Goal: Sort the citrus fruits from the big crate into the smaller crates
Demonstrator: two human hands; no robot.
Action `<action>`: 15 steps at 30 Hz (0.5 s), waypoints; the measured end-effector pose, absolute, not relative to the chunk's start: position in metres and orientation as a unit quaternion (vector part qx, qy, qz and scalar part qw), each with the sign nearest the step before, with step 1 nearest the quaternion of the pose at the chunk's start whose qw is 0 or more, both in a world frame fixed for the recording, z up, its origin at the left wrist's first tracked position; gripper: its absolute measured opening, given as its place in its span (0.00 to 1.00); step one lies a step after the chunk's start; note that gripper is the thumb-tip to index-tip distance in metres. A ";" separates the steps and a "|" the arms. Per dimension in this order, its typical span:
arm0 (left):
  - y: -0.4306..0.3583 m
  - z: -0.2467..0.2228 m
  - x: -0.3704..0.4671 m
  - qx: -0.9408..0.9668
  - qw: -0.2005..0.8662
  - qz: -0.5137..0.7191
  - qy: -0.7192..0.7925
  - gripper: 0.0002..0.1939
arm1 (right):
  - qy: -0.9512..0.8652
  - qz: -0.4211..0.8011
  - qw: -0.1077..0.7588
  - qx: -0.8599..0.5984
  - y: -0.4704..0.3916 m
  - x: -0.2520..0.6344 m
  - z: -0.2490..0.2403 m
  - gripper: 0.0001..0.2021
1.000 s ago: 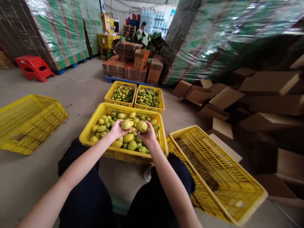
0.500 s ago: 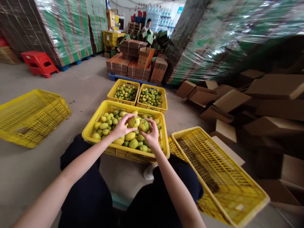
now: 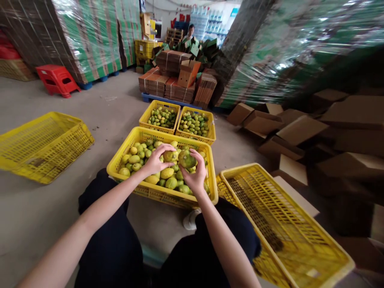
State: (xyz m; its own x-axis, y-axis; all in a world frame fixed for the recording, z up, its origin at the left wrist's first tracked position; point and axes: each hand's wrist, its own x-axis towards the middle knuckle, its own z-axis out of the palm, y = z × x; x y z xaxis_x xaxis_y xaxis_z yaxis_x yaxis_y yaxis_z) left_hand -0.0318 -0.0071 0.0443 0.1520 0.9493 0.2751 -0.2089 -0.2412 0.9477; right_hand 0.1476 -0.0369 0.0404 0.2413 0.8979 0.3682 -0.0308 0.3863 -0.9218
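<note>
Above a yellow plastic crate (image 3: pixel 168 197) of green and yellow lemons, both of my hands are raised. My left hand (image 3: pixel 156 163) grips a yellow-green lemon (image 3: pixel 171 156) between thumb and fingers. A larger, greener lemon (image 3: pixel 187 159) is pinched in my right hand (image 3: pixel 197 175), its end turned up towards me. The two fruits are held side by side with a narrow gap between them. Loose lemons (image 3: pixel 167 173) fill the crate below, partly hidden by my hands and wrists.
Behind stand two more crates (image 3: pixel 159 127) of similar fruit. Tilted yellow crates lie at left (image 3: pixel 48 148) and right (image 3: pixel 285 224). Cardboard boxes (image 3: pixel 300 130) are heaped at right. Further back are a red stool (image 3: pixel 58 80), flattened cartons (image 3: pixel 180 90) on a blue pallet, and a person (image 3: pixel 191 31).
My hands have drawn slightly apart, opening a gap between the two lemons. The lemon in my right hand has turned. The whole view has shifted a little.
</note>
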 end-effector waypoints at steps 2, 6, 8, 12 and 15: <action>-0.008 0.042 -0.030 0.564 0.512 0.553 0.339 0.26 | -0.515 0.335 0.662 -0.429 -0.037 0.150 0.039 0.26; -0.008 0.023 -0.018 0.401 0.602 0.569 0.392 0.25 | -0.370 0.436 0.674 -0.467 -0.027 0.151 0.035 0.28; -0.005 0.010 -0.012 0.206 0.681 0.572 0.408 0.18 | -0.251 0.561 0.629 -0.475 -0.019 0.149 0.032 0.18; 0.000 -0.004 -0.010 0.027 0.740 0.537 0.404 0.05 | -0.143 0.697 0.523 -0.470 -0.008 0.143 0.030 0.06; 0.001 0.003 -0.011 -0.026 0.769 0.531 0.354 0.15 | -0.074 0.749 0.501 -0.427 -0.006 0.139 0.035 0.10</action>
State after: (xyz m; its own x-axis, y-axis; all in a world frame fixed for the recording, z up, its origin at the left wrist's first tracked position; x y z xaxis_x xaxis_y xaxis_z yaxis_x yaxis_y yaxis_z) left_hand -0.0110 0.0015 0.0031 0.1855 0.7984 -0.5729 -0.8351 0.4353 0.3362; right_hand 0.1392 -0.0055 0.0351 -0.1336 0.8146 -0.5644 -0.6876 -0.4863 -0.5392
